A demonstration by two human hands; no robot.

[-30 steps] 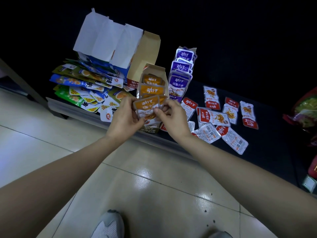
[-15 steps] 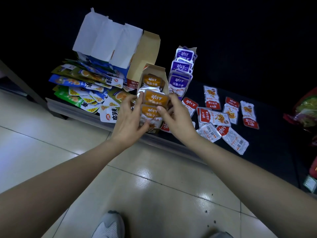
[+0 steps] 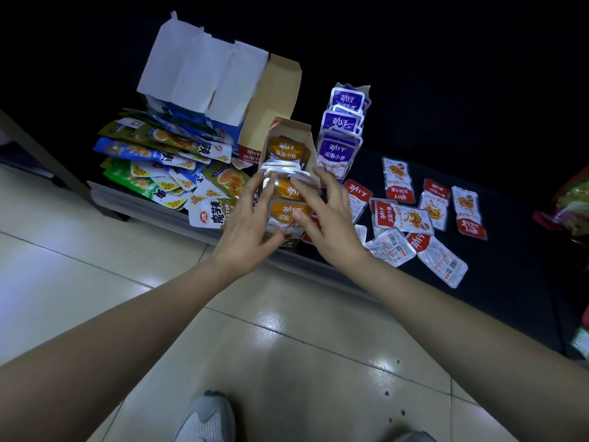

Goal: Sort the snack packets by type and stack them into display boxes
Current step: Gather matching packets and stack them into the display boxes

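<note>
A narrow cardboard display box (image 3: 311, 145) stands on the dark shelf, filled with a row of orange snack packets (image 3: 287, 149). Both of my hands are at its front end. My left hand (image 3: 247, 226) lies along the box's left side, fingers straight up, thumb under the front orange packet (image 3: 287, 209). My right hand (image 3: 333, 224) spreads its fingers over the packets from the right, thumb and forefinger touching them. Purple packets (image 3: 338, 152) fill a second box just to the right. Red packets (image 3: 402, 217) lie loose on the shelf.
A pile of green and blue packets (image 3: 165, 161) lies left of the boxes, under a blue box with raised white flaps (image 3: 204, 74). A brown box (image 3: 277, 90) stands behind. A red bag (image 3: 570, 212) is at the far right. My shoe (image 3: 207, 419) is on the tiled floor.
The orange packet I pinched above the box front a second ago now sits in the box row. Both hands moved forward and down and flattened against the packets.
</note>
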